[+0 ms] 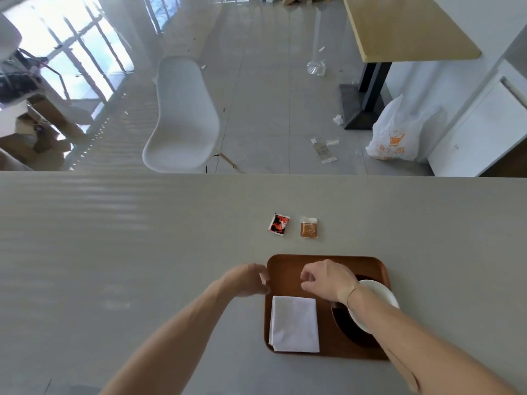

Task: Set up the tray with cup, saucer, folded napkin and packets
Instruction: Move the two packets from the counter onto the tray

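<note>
A brown wooden tray (288, 266) lies on the grey table near me. On its left half rests a folded white napkin (295, 323). On its right half a white cup (376, 300) sits on a dark saucer (346, 326), partly hidden by my right forearm. My right hand (328, 277) hovers over the tray's far middle with loosely curled fingers, holding nothing. My left hand (248, 280) is at the tray's left edge, fingers relaxed, also without a hold. Beyond the tray lie a red and black packet (278, 223) and a brown packet (308, 228), side by side.
The grey table (128, 252) stretches wide to the left. Past its far edge stand a white chair (182, 115), a wooden table (407, 27) on a black post, a white plastic bag (399, 135) and scattered litter on the floor.
</note>
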Tool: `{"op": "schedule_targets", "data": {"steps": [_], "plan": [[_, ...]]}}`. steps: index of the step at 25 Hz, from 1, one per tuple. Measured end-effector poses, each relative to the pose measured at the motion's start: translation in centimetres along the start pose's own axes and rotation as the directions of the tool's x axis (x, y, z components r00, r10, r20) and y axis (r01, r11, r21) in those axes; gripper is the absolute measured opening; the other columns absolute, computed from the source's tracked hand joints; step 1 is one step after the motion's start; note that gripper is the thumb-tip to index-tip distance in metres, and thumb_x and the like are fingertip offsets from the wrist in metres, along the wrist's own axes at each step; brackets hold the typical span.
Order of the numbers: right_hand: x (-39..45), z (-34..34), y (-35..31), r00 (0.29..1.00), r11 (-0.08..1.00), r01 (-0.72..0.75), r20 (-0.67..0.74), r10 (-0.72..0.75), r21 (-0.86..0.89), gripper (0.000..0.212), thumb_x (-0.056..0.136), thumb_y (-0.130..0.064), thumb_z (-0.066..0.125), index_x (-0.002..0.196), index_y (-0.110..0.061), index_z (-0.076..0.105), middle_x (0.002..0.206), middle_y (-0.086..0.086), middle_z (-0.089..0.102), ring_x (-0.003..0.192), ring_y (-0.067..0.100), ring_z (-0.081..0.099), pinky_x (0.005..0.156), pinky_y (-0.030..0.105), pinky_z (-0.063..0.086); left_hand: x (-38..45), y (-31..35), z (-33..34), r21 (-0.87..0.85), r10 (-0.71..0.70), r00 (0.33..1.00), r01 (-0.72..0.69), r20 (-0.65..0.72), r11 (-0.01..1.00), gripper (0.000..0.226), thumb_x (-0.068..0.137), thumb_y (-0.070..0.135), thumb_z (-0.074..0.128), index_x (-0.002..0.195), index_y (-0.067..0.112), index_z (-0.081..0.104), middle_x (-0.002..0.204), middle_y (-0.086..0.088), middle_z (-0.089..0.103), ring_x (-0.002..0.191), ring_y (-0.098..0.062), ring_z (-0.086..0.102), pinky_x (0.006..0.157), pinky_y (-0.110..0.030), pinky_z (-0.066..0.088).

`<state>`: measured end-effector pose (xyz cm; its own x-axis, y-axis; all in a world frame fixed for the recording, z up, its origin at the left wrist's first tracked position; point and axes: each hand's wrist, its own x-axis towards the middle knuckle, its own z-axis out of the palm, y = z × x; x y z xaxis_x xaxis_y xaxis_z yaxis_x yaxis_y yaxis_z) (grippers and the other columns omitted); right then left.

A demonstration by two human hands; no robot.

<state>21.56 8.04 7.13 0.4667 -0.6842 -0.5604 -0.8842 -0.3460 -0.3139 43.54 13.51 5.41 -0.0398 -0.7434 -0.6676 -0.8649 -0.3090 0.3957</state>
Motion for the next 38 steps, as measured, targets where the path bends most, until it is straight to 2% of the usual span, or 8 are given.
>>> {"op": "schedule_targets", "data": {"steps": [5, 10, 15, 18, 24, 29, 34, 38], "plan": [[4.8, -4.5, 3.5, 0.989, 0.992, -0.125, 0.077, 0.123, 0.015, 0.034, 0.085, -0.037, 0.056, 0.118, -0.031, 0.063, 0.125, -0.002, 0.065, 0.112, 0.02, 0.06, 0.096, 0.033, 0.05, 5.4, -0.8, -4.6, 0.069, -0.118, 0.993, 0.119, -0.023, 0.991, 0.042, 0.084, 0.035, 0.071, 0.123, 0.022, 0.062, 0.122, -0.003, 0.066, 0.111, -0.023, 0.061, 0.094, -0.032, 0.048], [8.7, -7.1, 5.5, 0.984, 0.986, -0.165, 0.073, 0.162, 0.034, 0.035, 0.083, -0.034, 0.055, 0.117, -0.032, 0.063, 0.123, -0.001, 0.064, 0.11, 0.02, 0.06, 0.091, 0.031, 0.049, 10.7, -0.6, -7.6, 0.149, -0.139, 0.99, 0.139, -0.006, 0.979, 0.043, 0.083, 0.037, 0.072, 0.123, 0.025, 0.061, 0.122, 0.0, 0.065, 0.108, -0.022, 0.061, 0.083, -0.028, 0.045], [12.3, -8.1, 6.6, 0.981, 0.983, -0.181, 0.075, 0.179, 0.022, 0.034, 0.083, -0.045, 0.063, 0.113, -0.029, 0.065, 0.12, 0.0, 0.066, 0.106, 0.021, 0.061, 0.084, 0.031, 0.049, 15.1, 1.6, -10.1, 0.181, -0.046, 0.999, 0.05, -0.027, 0.982, 0.05, 0.079, 0.035, 0.076, 0.125, 0.028, 0.059, 0.116, 0.003, 0.067, 0.103, -0.021, 0.062, 0.079, -0.031, 0.046], [14.3, -8.1, 6.3, 0.978, 0.979, -0.205, -0.033, 0.205, 0.004, 0.046, 0.081, -0.048, 0.067, 0.122, -0.029, 0.06, 0.123, 0.001, 0.063, 0.112, 0.023, 0.058, 0.079, 0.029, 0.043, 16.9, 3.0, -10.9, 0.191, 0.031, 0.996, -0.015, -0.081, 0.981, 0.052, 0.076, 0.034, 0.079, 0.124, 0.028, 0.059, 0.115, 0.002, 0.065, 0.108, -0.021, 0.059, 0.077, -0.032, 0.048], [15.8, -5.9, 5.5, 0.98, 0.985, -0.146, -0.153, 0.131, -0.089, 0.062, 0.077, -0.045, 0.074, 0.131, -0.029, 0.048, 0.127, 0.004, 0.048, 0.12, 0.025, 0.042, 0.096, 0.039, 0.04, 17.6, 3.6, -9.4, 0.382, 0.174, 0.974, -0.106, -0.147, 0.918, 0.058, 0.077, 0.032, 0.079, 0.129, 0.027, 0.054, 0.127, -0.003, 0.05, 0.118, -0.024, 0.048, 0.08, -0.036, 0.045], [15.9, -4.8, 5.6, 0.96, 0.98, -0.184, -0.201, 0.195, 0.071, 0.04, 0.073, -0.034, 0.079, 0.104, -0.028, 0.055, 0.117, 0.002, 0.048, 0.114, 0.025, 0.043, 0.09, 0.038, 0.039, 16.6, 2.7, -8.2, 0.214, 0.13, 0.955, -0.073, -0.267, 0.974, 0.042, 0.077, 0.027, 0.076, 0.114, 0.022, 0.055, 0.115, -0.002, 0.053, 0.108, -0.023, 0.05, 0.068, -0.033, 0.039], [15.3, -4.2, 5.1, 0.958, 0.958, -0.233, -0.132, 0.257, 0.168, 0.056, 0.076, -0.029, 0.076, 0.124, -0.027, 0.048, 0.128, 0.006, 0.048, 0.12, 0.028, 0.044, 0.095, 0.04, 0.043, 14.3, 2.6, -6.4, 0.048, 0.044, 0.923, -0.027, -0.383, 0.998, 0.027, 0.084, 0.021, 0.066, 0.104, 0.02, 0.049, 0.104, -0.002, 0.062, 0.085, -0.02, 0.047, 0.063, -0.032, 0.036], [14.1, -3.8, 4.8, 0.946, 0.954, -0.251, -0.164, 0.278, 0.165, 0.039, 0.079, -0.027, 0.071, 0.114, -0.021, 0.056, 0.123, 0.007, 0.047, 0.116, 0.029, 0.046, 0.091, 0.038, 0.045, 12.3, 2.2, -5.5, -0.033, -0.027, 0.913, 0.014, -0.406, 0.999, 0.016, 0.09, 0.024, 0.06, 0.1, 0.021, 0.048, 0.101, -0.001, 0.061, 0.082, -0.021, 0.048, 0.061, -0.032, 0.034]]}}
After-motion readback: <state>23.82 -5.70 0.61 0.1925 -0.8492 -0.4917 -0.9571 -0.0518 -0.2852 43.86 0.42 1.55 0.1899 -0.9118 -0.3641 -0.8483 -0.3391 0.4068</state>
